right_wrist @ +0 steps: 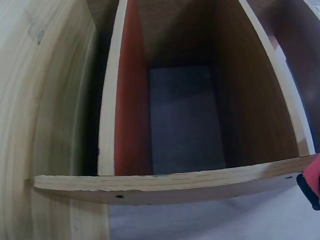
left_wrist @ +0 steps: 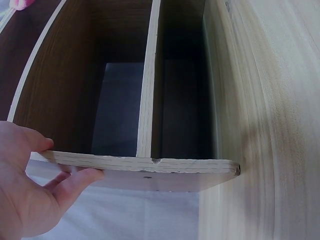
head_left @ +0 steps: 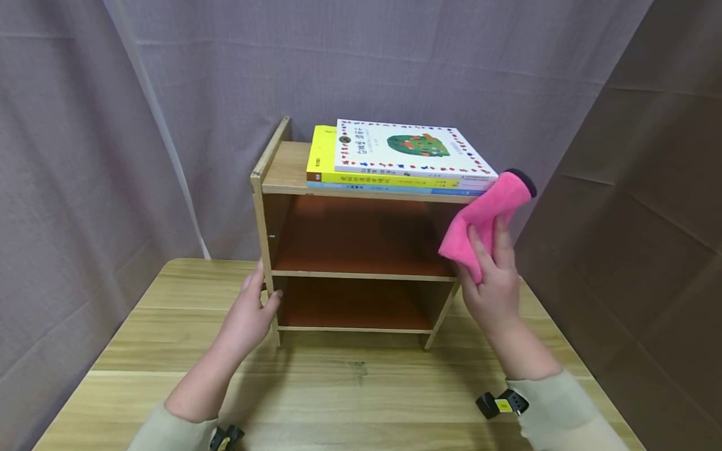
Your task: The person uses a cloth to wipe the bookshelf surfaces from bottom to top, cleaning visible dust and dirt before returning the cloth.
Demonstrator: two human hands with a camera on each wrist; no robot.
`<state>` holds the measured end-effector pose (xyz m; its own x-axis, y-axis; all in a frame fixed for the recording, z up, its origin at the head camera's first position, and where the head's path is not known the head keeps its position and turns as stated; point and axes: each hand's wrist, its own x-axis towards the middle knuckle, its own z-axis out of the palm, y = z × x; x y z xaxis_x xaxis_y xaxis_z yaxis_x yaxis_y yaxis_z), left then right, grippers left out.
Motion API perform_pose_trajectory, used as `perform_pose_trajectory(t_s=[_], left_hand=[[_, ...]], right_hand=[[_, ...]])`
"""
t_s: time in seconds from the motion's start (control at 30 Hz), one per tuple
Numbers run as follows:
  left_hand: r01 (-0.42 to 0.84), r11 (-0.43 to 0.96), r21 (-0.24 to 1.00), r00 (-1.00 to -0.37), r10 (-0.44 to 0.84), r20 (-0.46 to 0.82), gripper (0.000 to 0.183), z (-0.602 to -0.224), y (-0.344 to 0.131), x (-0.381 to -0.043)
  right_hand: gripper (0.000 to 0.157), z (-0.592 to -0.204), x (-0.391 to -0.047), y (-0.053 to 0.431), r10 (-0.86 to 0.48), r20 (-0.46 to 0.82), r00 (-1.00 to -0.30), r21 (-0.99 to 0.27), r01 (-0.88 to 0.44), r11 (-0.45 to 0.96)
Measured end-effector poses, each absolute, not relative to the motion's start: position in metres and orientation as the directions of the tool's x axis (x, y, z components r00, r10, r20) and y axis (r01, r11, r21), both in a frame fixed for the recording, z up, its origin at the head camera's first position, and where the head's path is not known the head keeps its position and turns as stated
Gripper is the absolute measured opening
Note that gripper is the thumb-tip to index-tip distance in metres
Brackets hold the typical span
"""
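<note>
A small wooden shelf (head_left: 366,276) with reddish-brown boards stands on the table, its open front facing me. My left hand (head_left: 251,316) grips the front edge of its left side panel (left_wrist: 125,162), thumb and fingers on opposite faces. At the upper right corner, my right hand (head_left: 496,288) holds a pink cloth (head_left: 479,216) with a dark edge, fingers spread over it. The cloth drapes over the right side panel near the top board. Only a bit of the cloth (right_wrist: 312,177) shows in the right wrist view; the right hand is out of that frame.
On the shelf's top lies a stack of books: a white picture book (head_left: 417,147) over a yellow book (head_left: 320,153), with a blue one (head_left: 395,188) beneath. The wooden table (head_left: 361,388) extends in front. Grey curtains (head_left: 361,62) hang behind and at the sides.
</note>
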<state>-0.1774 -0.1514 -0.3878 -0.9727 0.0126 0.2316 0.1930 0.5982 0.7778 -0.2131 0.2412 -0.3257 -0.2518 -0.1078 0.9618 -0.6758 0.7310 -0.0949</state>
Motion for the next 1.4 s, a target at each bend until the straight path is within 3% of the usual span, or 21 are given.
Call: perform_pose_trajectory(t_s=[0.43, 1.03, 1.4], left_hand=[[0.212, 0.589, 0.78, -0.968, 0.016, 0.251, 0.079, -0.389, -0.152, -0.178], [0.208, 0.583, 0.785, -0.971, 0.023, 0.24, 0.079, -0.39, -0.151, -0.177], [0.198, 0.591, 0.782, -0.972, 0.017, 0.233, 0.078, -0.389, -0.151, -0.177]], right_hand=[[0.051, -0.357, -0.216, 0.24, -0.143, 0.961, -0.236, -0.072, -0.716, 0.694], [0.051, -0.404, -0.212, 0.238, -0.162, 0.938, -0.305, -0.104, -0.697, 0.709], [0.051, -0.411, -0.211, 0.239, -0.198, 0.937, -0.289, -0.059, -0.686, 0.725]])
